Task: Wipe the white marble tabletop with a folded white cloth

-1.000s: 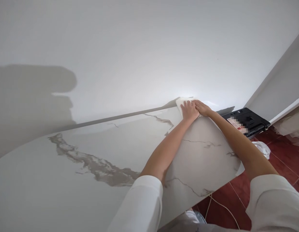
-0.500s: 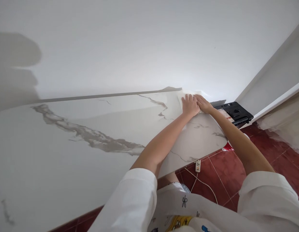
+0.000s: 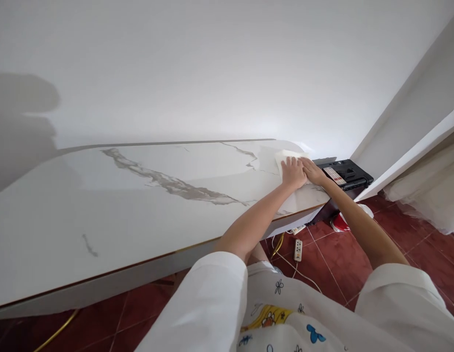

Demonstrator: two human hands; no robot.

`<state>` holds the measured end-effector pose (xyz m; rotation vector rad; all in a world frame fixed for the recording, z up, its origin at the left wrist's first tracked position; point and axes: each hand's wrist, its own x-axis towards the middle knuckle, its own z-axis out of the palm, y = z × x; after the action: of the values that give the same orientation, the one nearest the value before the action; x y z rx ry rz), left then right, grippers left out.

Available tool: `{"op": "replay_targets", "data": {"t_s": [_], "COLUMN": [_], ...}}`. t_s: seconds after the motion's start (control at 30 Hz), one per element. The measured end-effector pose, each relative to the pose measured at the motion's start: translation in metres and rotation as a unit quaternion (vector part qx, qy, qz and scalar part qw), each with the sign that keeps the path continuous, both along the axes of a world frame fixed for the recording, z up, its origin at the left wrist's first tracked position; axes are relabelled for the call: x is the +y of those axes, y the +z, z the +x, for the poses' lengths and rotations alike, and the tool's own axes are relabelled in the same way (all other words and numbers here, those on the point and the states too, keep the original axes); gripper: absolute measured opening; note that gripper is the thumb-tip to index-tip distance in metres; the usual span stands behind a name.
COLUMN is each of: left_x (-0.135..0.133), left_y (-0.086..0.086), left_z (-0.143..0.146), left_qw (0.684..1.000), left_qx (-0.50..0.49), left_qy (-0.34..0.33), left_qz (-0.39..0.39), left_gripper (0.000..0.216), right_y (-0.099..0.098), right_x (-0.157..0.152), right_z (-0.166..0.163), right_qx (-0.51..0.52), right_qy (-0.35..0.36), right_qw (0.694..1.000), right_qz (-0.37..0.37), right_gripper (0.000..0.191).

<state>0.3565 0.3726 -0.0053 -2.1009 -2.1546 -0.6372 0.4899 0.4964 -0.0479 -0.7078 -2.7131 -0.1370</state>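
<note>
A white cloth (image 3: 285,157) lies near the far right end of a white marble-patterned table top (image 3: 139,205) that stands against a white wall. My left hand (image 3: 293,173) rests flat on the cloth with its fingers stretched out. My right hand (image 3: 312,169) lies right beside it, fingers also flat, pressing the cloth's right side. Both arms reach forward from white sleeves.
A black device (image 3: 346,174) sits just past the table's right end. On the red tiled floor (image 3: 322,264) below lie a white power strip (image 3: 297,249) with a cord and a red-and-white object (image 3: 340,222). A white sheet-covered edge (image 3: 428,190) stands at the right.
The view has dropped and pulled back, so more of the table's front edge and the floor shows. Both hands have stayed on the cloth and slid slightly towards me along the table.
</note>
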Motion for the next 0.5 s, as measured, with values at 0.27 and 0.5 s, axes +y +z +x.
{"op": "replay_targets", "data": {"t_s": [0.27, 0.5], "left_x": [-0.040, -0.067], "left_y": [-0.002, -0.006], "left_z": [0.011, 0.032], "left_qw": [1.000, 0.999], "left_qx": [-0.008, -0.034], "left_qy": [-0.018, -0.017], "left_qz": [0.000, 0.019], "left_gripper": [0.049, 0.050], "right_y": [-0.006, 0.002], "right_x": [-0.039, -0.077], "right_z": [0.014, 0.034], "right_qx": [0.003, 0.018], "right_qy": [0.032, 0.047], "right_qw": [0.998, 0.998], "right_qz": [0.052, 0.025], "right_gripper": [0.057, 0.054]}}
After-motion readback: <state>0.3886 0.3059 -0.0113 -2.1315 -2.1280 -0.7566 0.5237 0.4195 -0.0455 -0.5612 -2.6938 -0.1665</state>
